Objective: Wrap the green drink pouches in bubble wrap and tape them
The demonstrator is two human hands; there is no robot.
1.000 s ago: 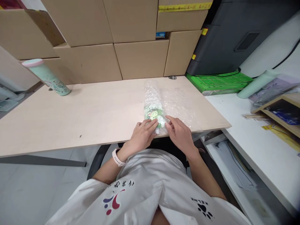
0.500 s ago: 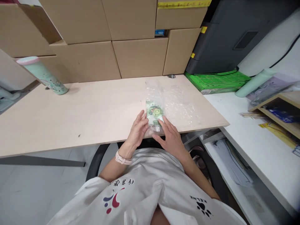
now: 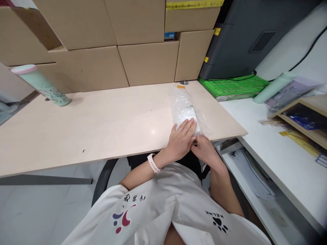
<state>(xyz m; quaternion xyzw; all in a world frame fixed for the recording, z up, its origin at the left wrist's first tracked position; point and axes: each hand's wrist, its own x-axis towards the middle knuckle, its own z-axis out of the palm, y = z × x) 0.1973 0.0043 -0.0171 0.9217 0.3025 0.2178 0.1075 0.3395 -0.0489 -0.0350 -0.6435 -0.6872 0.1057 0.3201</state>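
Note:
A white packet point(image 3: 186, 113) lies under clear bubble wrap point(image 3: 178, 98) near the right end of the wooden table; its printed green face shows only as a sliver at the top. My left hand point(image 3: 181, 139) rests flat across the wrapped packet, fingers stretched and pressed close on it. Beside it, at the table's front edge, my right hand point(image 3: 206, 150) is closed, its curled fingertips at the near end of the bubble wrap. Those fingertips are partly hidden. A small orange strip point(image 3: 181, 87) sits at the far end of the wrap.
Cardboard boxes point(image 3: 150, 63) are stacked along the table's back edge. A mint-green tumbler point(image 3: 48, 88) stands at the left. To the right are a green box point(image 3: 232, 89) under a dark grey case point(image 3: 237, 41), a white side desk point(image 3: 258, 127) and a wooden organizer point(image 3: 306, 112).
The packet has turned from its printed face to its white side and moved right, with bubble wrap over it. My left hand has gone onto it; my right hand has curled at its near end.

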